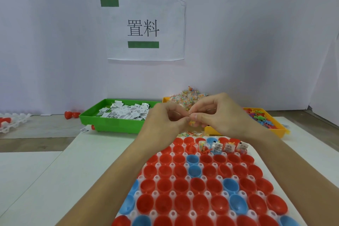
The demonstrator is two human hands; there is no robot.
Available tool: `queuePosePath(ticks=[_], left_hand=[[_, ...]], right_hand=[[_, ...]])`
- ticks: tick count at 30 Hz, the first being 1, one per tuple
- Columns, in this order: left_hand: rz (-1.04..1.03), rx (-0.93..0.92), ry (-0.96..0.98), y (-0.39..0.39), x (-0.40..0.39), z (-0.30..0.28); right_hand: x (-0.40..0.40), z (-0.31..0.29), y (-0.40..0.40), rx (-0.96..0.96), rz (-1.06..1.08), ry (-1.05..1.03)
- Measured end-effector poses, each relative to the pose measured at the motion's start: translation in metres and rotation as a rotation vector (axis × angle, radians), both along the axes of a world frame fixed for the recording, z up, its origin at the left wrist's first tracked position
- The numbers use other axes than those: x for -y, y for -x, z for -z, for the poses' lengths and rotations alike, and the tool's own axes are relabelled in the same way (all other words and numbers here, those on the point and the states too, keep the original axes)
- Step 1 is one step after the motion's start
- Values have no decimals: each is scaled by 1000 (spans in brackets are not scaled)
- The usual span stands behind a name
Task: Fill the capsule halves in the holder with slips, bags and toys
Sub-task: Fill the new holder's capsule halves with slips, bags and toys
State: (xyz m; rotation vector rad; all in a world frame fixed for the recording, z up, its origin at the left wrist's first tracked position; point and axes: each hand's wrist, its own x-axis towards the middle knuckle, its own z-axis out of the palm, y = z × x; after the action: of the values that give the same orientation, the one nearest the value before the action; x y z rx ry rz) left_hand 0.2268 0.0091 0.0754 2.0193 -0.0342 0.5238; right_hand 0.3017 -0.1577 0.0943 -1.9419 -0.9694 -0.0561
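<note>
Your two bare forearms come up from the bottom edge, left one from lower left, right one from the right side, and angle toward each other. Your hands meet at frame centre, raised above the work surface, fingertips touching or nearly so. Your left hand point(163, 119) shows its back to the camera, fingers curled inward, thumb and forefinger pinched together at the meeting point. Your right hand point(212, 112) sits slightly higher, knuckles up, thumb lying along the underside, index and middle fingers bent down to the same spot. Both pinch one small item between them; it's mostly hidden. Wrists are roughly straight.
</note>
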Motion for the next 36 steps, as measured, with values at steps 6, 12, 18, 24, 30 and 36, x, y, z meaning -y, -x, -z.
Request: queuePosePath(ticks=[6,12,18,24,30,36], left_hand=[[1,-14,40,1,-1,1],[-15,-27,98,1,-2,0],[33,-80,252,2,-4,1],[12,-141,94,1,-3,7],[-25,-126,-30,-1,2,11],[-88,-86,-73,-3,2,11]], right_hand=[[-4,4,1,-38,22,-50],[-3,3,1,-112,-48,-76],[-1,5,-3,-115,-24,-38],[0,7,-3,-7,-13,113],[0,8,-2,17,-8,157],[2,7,0,-36,-18,132]])
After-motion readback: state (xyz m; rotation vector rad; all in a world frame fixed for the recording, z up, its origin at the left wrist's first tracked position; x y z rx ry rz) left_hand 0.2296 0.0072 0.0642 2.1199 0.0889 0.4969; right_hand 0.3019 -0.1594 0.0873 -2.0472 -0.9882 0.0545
